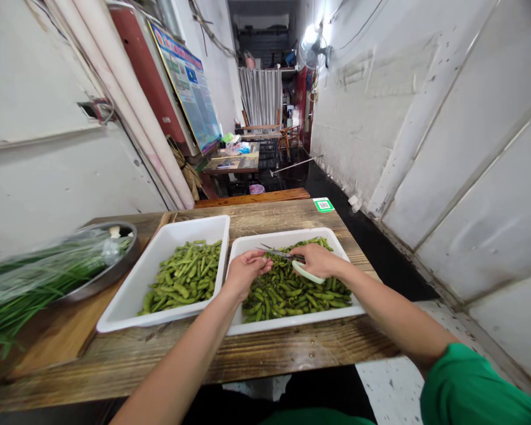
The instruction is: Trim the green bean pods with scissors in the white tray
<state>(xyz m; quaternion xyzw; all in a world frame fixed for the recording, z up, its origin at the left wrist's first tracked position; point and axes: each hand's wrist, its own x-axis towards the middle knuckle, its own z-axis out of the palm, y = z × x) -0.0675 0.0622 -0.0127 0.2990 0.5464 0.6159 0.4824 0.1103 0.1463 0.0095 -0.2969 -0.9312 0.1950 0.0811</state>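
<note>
My right hand (316, 260) is closed around a pair of scissors (308, 273) with pale green handles. The scissor blades point left, toward my left hand (249, 269), and appear parted. My left hand's fingers are curled together near the blades; whatever they pinch is too small to make out. Beneath both hands is a white plastic tray (287, 323) spread with green soybean pods (292, 298). Beside it on the left stands a second white tray (128, 304), holding a heap of lighter green pods (186, 274).
A metal bowl (130, 251) with long green scallions (30, 298) and plastic wrap sits at left on a wooden board (55, 348). The wooden table (265, 363) carries a green QR card (323, 205). Beyond are a bench (252, 198) and another table (234, 163).
</note>
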